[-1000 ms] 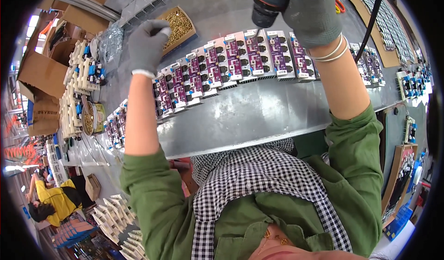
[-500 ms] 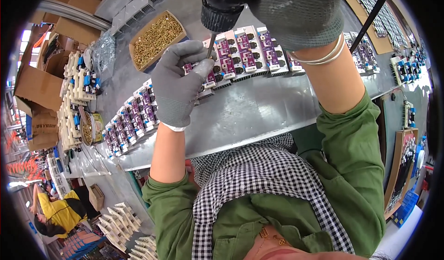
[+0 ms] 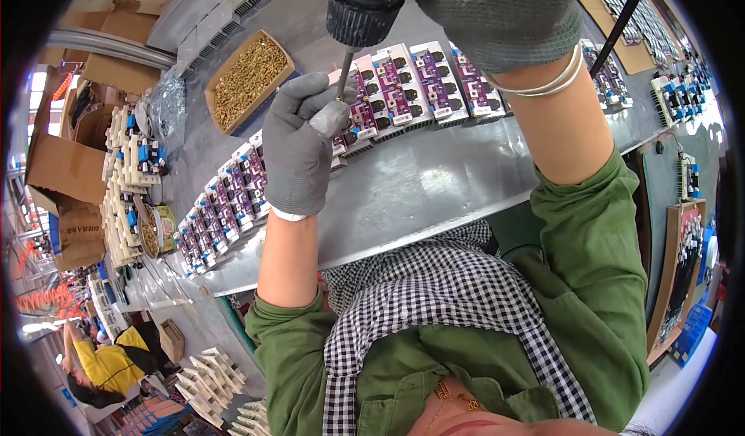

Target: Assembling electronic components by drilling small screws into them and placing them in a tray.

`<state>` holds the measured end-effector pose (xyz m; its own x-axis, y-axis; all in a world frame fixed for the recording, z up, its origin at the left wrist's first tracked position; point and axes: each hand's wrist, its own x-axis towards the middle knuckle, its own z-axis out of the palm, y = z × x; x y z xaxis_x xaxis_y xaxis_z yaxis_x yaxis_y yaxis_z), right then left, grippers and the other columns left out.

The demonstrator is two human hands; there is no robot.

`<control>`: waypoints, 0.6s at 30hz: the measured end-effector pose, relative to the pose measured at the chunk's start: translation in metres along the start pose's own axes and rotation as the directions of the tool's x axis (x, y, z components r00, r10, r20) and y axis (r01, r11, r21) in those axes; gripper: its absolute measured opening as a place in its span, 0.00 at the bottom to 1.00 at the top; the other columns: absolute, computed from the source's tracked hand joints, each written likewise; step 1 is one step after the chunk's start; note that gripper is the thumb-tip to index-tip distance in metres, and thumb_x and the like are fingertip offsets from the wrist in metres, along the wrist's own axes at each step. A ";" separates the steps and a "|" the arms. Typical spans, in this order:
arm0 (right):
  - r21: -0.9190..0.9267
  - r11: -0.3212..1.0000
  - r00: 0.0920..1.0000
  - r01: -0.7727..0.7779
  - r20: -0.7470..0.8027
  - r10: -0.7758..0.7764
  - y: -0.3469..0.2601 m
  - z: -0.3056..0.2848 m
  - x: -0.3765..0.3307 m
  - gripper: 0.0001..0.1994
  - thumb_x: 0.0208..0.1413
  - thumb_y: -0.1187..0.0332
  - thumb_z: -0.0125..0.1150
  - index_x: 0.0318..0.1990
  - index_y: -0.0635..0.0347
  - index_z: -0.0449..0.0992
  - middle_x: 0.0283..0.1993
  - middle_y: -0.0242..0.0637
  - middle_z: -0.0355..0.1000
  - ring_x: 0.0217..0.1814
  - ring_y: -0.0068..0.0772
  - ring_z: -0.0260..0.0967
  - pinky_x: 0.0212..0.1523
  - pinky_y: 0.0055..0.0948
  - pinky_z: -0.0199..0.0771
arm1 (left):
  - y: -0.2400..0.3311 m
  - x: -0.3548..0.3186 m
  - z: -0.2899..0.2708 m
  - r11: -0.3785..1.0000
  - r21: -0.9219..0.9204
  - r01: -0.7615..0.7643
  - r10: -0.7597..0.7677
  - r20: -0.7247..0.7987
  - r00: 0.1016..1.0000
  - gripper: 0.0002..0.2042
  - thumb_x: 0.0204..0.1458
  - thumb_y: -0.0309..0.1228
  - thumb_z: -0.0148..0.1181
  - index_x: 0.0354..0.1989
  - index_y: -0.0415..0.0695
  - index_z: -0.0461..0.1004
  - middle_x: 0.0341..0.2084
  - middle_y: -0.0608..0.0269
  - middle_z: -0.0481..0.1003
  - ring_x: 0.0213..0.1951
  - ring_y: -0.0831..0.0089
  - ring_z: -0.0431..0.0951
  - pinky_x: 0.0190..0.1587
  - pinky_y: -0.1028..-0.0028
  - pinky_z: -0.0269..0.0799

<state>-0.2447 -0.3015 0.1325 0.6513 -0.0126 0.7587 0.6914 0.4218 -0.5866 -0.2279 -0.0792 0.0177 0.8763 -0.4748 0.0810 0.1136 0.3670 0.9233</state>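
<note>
My right hand (image 3: 504, 21), in a grey knitted glove, is wrapped round a dark power screwdriver (image 3: 361, 17) at the top of the view. Its long bit points down to the fingertips of my left hand (image 3: 301, 145). That hand, gloved too, is closed in a pinch around the bit's tip, where something tiny and brass-coloured shows; I cannot make out its shape. Just beyond those fingers runs a row of purple circuit boards (image 3: 394, 91) with black parts, mounted on finned metal heat sinks. My left hand hides part of the row.
An open carton of small brass-coloured fasteners (image 3: 248, 83) sits beyond my left hand. More purple boards (image 3: 221, 203) line the metal bench's left side, near a round tin (image 3: 159, 230) and white plastic pieces (image 3: 124, 180). A person in yellow (image 3: 112, 366) is at far left.
The view has shifted a little, so the boards and carton appear further left. The bit tip and my left fingertips have shifted slightly left too, staying together. Both hands keep their grip.
</note>
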 end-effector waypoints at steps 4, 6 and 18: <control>-0.005 1.000 1.000 0.000 -0.010 0.000 -0.003 0.002 -0.004 0.21 0.62 0.56 0.68 0.53 0.62 0.73 0.35 0.42 0.78 0.32 0.31 0.78 0.33 0.29 0.82 | -0.002 0.002 0.014 0.976 0.204 -0.074 0.080 -0.022 0.997 0.17 0.53 0.19 0.66 0.52 0.35 0.72 0.47 0.52 0.81 0.48 0.72 0.81 0.50 0.74 0.79; -0.012 1.000 1.000 -0.001 -0.018 0.001 -0.005 -0.003 -0.005 0.21 0.62 0.56 0.68 0.53 0.62 0.73 0.35 0.42 0.78 0.32 0.30 0.78 0.33 0.29 0.82 | -0.007 0.003 0.021 0.962 0.248 -0.112 0.116 -0.003 0.993 0.18 0.53 0.19 0.65 0.53 0.34 0.71 0.47 0.52 0.80 0.49 0.72 0.81 0.49 0.75 0.79; -0.224 0.946 0.921 -0.233 -0.362 0.141 -0.023 -0.018 -0.032 0.25 0.56 0.59 0.74 0.55 0.58 0.68 0.36 0.28 0.71 0.28 0.19 0.73 0.29 0.23 0.79 | -0.047 0.061 0.057 -0.096 0.859 -0.504 -0.223 0.474 0.852 0.61 0.31 0.62 0.76 0.74 0.40 0.57 0.72 0.42 0.59 0.75 0.45 0.51 0.77 0.51 0.37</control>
<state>-0.2755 -0.3271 0.1164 0.8110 -0.2804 0.5134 0.5724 0.1992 -0.7954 -0.2068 -0.1711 0.0009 0.4988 -0.8658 0.0407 -0.8541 -0.4830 0.1931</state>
